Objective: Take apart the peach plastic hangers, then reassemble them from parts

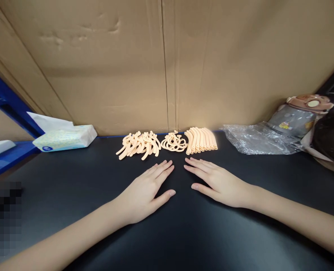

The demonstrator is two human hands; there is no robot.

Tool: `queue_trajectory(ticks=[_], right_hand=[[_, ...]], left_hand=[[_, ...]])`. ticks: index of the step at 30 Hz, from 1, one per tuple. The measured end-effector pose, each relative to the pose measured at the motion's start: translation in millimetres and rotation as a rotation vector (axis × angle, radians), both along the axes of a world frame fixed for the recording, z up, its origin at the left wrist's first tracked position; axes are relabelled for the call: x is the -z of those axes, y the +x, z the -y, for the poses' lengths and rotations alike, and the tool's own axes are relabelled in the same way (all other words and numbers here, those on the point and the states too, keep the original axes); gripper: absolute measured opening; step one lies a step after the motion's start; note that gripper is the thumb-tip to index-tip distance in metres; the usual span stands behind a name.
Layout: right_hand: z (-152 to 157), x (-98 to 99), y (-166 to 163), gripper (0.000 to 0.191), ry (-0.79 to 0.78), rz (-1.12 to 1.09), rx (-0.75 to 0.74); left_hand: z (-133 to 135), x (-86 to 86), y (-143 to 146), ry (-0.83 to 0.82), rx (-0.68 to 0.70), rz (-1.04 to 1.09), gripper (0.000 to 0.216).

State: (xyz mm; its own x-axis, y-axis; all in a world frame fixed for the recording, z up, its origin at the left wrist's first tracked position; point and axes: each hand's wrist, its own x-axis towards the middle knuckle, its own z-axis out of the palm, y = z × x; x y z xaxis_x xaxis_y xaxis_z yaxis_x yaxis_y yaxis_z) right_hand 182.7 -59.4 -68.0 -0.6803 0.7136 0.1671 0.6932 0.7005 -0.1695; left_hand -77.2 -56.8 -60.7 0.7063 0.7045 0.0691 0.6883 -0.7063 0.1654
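Observation:
My left hand (pixel 148 188) lies flat on the black table (pixel 167 241), palm down, fingers stretched and thumb apart. Palm down as well, my right hand (pixel 217 180) rests opposite it with the fingers extended. Neither holds anything. Beyond the left fingertips is a loose heap of curved peach-coloured plastic pieces (pixel 141 143). A smaller pile of ring-like curved peach pieces (pixel 174 142) sits in the middle. Past the right fingertips, several peach curved strips (pixel 200 139) with small holes at their ends are lined up side by side.
At the left back stands a tissue pack (pixel 66 137) with a tissue sticking out, beside a blue metal frame (pixel 11 101). A clear plastic bag (pixel 254 141) and a translucent bottle (pixel 292 118) with a brown lid are at the right. Cardboard (pixel 113 75) walls the back.

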Motion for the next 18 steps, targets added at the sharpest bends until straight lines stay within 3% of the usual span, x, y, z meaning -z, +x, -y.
queue_trajectory(ticks=[13, 18], right_hand=[[2.7, -0.4, 2.4, 0.059, 0.002, -0.019, -0.008], [2.5, -0.9, 2.5, 0.059, -0.007, -0.022, -0.009]], left_hand=[[-1.7, -0.9, 0.8, 0.079, 0.008, -0.017, 0.060], [-4.0, 1.3, 0.5, 0.136, -0.027, 0.006, 0.049]])
